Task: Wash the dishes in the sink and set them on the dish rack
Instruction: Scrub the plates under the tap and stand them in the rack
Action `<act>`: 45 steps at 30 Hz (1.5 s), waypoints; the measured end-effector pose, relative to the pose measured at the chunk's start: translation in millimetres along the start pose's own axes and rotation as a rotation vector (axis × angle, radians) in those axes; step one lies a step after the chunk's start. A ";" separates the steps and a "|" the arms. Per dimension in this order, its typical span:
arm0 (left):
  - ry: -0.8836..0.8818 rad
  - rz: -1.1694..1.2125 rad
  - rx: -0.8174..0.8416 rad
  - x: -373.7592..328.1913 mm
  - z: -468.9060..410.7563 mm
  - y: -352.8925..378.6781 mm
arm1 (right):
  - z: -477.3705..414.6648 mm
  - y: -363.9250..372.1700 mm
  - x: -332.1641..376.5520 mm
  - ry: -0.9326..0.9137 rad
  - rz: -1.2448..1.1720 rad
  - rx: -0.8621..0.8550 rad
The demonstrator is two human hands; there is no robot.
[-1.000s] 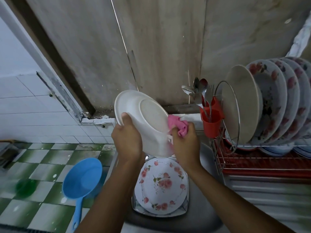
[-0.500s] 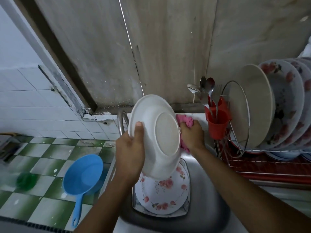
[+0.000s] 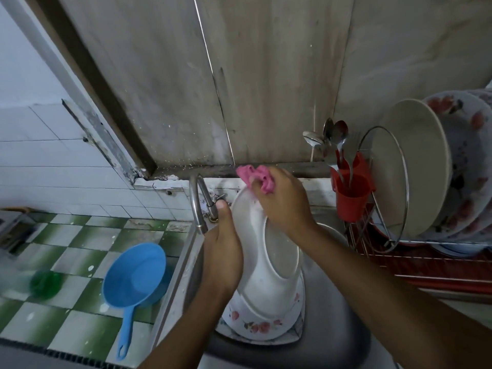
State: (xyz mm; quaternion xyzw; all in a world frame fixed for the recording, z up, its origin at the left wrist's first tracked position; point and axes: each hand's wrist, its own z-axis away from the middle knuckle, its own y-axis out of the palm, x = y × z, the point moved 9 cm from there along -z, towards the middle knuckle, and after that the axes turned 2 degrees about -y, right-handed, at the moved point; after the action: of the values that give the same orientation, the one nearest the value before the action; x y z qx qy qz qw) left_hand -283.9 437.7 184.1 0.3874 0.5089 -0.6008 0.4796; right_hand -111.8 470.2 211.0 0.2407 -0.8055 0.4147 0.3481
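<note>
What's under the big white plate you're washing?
Below the round white plate, a white plate with pink roses lies in the grey steel sink. Only its lower rim shows. Its middle and top are covered by the plate above, so I can't tell what's there.

A blue plastic dipper [image 3: 134, 274] lay on the green-and-white checkered floor [image 3: 66, 334], bowl up, its long handle pointing toward the camera. Pale spots marked the tiles around it. Well to its left sat a small green object [image 3: 45, 280] – too blurred to identify. White wall tiles [image 3: 53, 161] covered the lower left wall. A dark frame strip [image 3: 87, 75] ran diagonally between them and a grey wall panel [image 3: 159, 75], which was streaked and stained. A thin metal seam [image 3: 213, 73] crossed the panel top to bottom. At the panel's foot a white ledge [image 3: 159, 182] was chipped and cracked – dark grime lined the joint above it.
</note>
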 end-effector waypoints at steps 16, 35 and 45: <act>0.018 0.046 -0.075 -26.2 4.8 -1.6 | 24.1 -24.2 -51.1 0.273 -0.028 -0.152; 0.008 0.271 -0.350 -44.6 5.8 -26.1 | 84.9 -16.7 53.8 -0.163 -0.170 -0.145; -0.016 0.332 -0.345 -42.4 19.0 -41.8 | 103.0 -20.3 -4.4 0.201 -0.254 -0.246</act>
State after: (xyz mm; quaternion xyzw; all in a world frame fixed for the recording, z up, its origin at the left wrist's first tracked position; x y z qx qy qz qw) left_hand -313.9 427.7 238.0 0.3733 0.5296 -0.4208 0.6349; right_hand -132.4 373.6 175.3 0.2535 -0.7744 0.2879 0.5031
